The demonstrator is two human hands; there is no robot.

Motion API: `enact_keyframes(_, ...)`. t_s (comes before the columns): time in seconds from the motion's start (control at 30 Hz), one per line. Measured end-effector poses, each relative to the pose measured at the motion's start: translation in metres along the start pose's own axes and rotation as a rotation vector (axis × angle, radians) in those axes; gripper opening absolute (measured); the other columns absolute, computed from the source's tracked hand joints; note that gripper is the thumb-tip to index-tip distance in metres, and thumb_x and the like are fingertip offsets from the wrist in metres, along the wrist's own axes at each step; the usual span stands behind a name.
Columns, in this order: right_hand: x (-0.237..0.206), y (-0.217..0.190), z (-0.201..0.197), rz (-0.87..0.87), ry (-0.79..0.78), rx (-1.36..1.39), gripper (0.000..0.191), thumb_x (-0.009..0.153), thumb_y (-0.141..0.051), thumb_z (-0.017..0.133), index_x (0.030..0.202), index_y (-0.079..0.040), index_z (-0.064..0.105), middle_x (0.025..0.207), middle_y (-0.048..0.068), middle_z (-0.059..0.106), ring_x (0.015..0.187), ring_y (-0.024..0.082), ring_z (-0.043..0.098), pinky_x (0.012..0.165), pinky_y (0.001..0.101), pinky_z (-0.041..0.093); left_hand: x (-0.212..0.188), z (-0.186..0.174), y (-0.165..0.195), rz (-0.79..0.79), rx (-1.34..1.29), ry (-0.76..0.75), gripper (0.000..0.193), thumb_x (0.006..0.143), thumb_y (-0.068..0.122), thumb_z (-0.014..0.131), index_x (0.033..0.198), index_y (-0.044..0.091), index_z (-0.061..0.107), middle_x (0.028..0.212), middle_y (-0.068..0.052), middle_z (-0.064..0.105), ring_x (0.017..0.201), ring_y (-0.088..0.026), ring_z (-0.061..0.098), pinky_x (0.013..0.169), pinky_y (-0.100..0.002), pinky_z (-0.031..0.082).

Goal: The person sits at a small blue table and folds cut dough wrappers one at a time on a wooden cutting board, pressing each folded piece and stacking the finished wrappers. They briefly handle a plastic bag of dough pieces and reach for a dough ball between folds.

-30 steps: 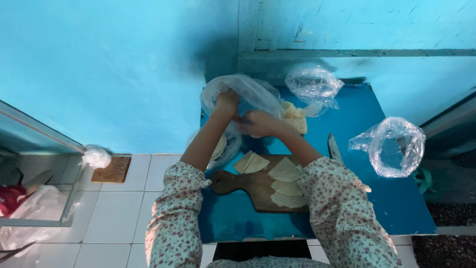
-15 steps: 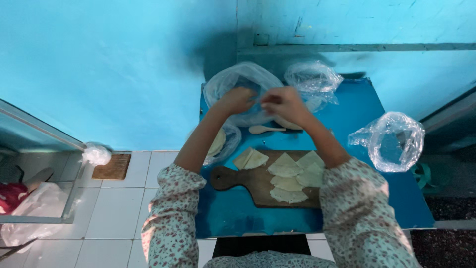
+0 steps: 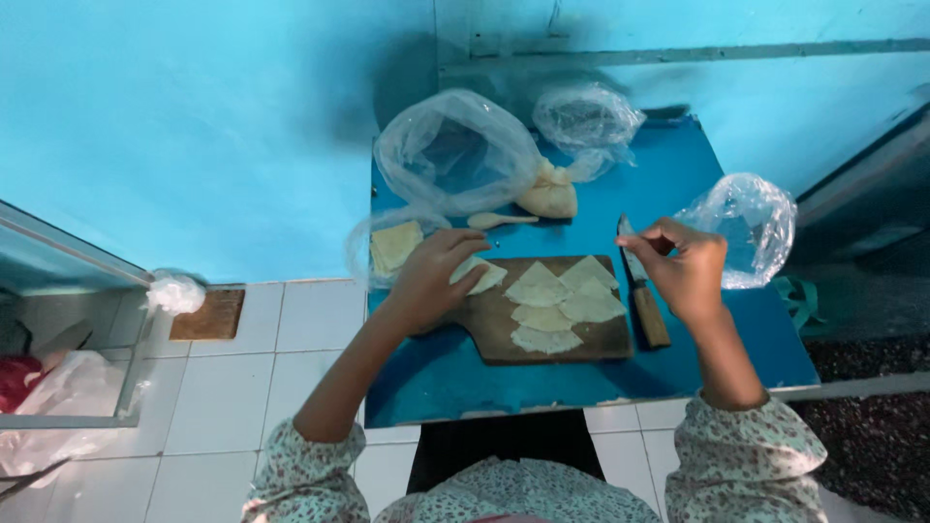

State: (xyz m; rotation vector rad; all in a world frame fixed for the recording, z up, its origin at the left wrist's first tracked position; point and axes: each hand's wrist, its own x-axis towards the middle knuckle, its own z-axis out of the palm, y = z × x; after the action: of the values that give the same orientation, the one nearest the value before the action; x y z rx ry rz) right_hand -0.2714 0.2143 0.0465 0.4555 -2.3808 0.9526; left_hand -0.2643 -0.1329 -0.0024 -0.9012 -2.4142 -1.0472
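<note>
- Blue walls and a white tiled floor surround a small blue tabletop [image 3: 678, 378] seen from above.
- Nearest, the left hand [image 3: 431, 281] lies flat with fingers spread on a pale dough piece [image 3: 481, 274] at the left end of the wooden board [image 3: 484, 329]; it presses down and grips nothing.
- The right hand [image 3: 683, 266] hovers half curled, its fingertips pinched together just above the blade end of a knife [image 3: 644, 291]. Whether it has hold of the knife I cannot tell.
- Between the hands, four more triangular dough pieces [image 3: 557, 305] lie on the board.
- Just beyond the left hand sit a stack of square sheets [image 3: 395, 244] in plastic and a wooden spoon [image 3: 499, 221].
- Farther off lie a big clear bag [image 3: 455, 155], a tied yellowish pouch [image 3: 549, 197] and a second bag [image 3: 586, 118]; a third bag [image 3: 746, 228] sits just right of the right hand.
- Half a second ago both hands were up at the big bag; now they have come down to the board and knife, so the bag is let go.
- The spoon was then hidden partly by the right arm; it now lies in plain view.
</note>
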Motion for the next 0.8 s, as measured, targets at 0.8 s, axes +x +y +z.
enact_keyframes(0.8, -0.070, 0.069, 0.029, -0.118, 0.151, -0.047, 0.011, 0.101, -0.004, 0.064, 0.106, 0.001, 0.073, 0.092, 0.014, 0.072, 0.079, 0.024, 0.072, 0.074, 0.0314, 0.054, -0.108, 0.038, -0.022, -0.118, 0.445, -0.089, 0.072, 0.085, 0.055, 0.074, 0.139, 0.011, 0.055, 0.150, -0.013, 0.045, 0.149, -0.037, 0.031, 0.117, -0.071, 0.018)
